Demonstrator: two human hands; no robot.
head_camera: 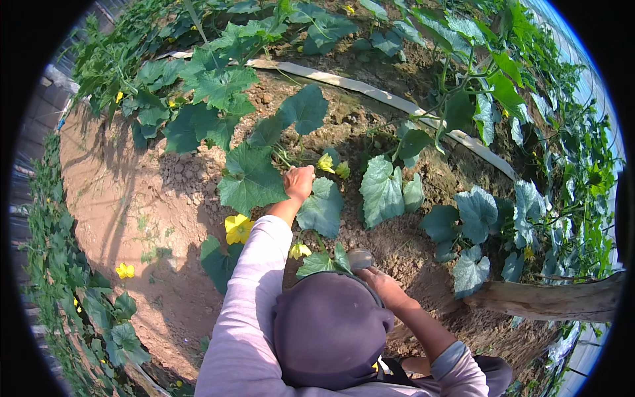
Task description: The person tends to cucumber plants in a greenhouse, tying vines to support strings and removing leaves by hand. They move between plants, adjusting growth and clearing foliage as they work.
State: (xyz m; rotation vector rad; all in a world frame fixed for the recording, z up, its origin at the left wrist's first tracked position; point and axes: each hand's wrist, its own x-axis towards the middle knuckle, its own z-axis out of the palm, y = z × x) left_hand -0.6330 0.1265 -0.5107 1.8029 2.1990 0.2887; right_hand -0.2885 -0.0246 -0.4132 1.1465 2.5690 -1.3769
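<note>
My left hand reaches forward with its fingers curled at the thin stems of a leafy vine; the fingertips are hidden, so a grip on the stem cannot be made out. A broad lobed leaf lies to its left, and another leaf just below it. Pale yellow blossoms sit to its right. Nearer to me, my right hand is bent low over the soil, partly covered by a dark cap. Just beyond its fingers is a rounded greyish thing, perhaps a shoe toe.
A pale flat strip curves across the bed behind the vine. On the right, a wooden post juts in from the edge. Dense vines line the right side. Open yellow flowers and bare soil are on the left.
</note>
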